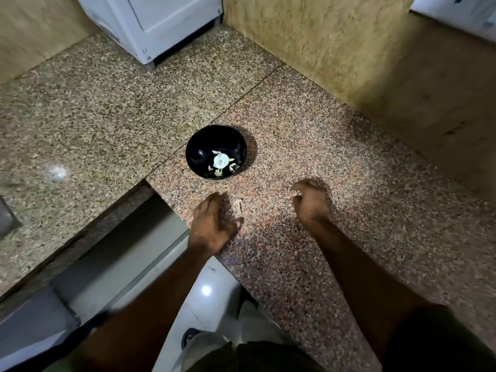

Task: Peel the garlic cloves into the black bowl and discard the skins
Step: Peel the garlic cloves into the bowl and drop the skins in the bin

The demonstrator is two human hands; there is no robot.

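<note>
Head view: black bowl [216, 153] (on countertop [322, 162]) holds garlic [220, 160] — pale skins.

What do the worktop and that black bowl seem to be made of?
Worktop: looks like polished granite or terrazzo, speckled pink, grey and black grains with a seam between slabs. Black bowl: glossy, with small highlights; glazed ceramic or melamine, cannot tell which.

I note the black bowl [216, 152] glossy, smooth; desk [308, 146] speckled polished granite; garlic skins [238, 206] papery, dry; floor tile [206, 291] shiny.
</note>
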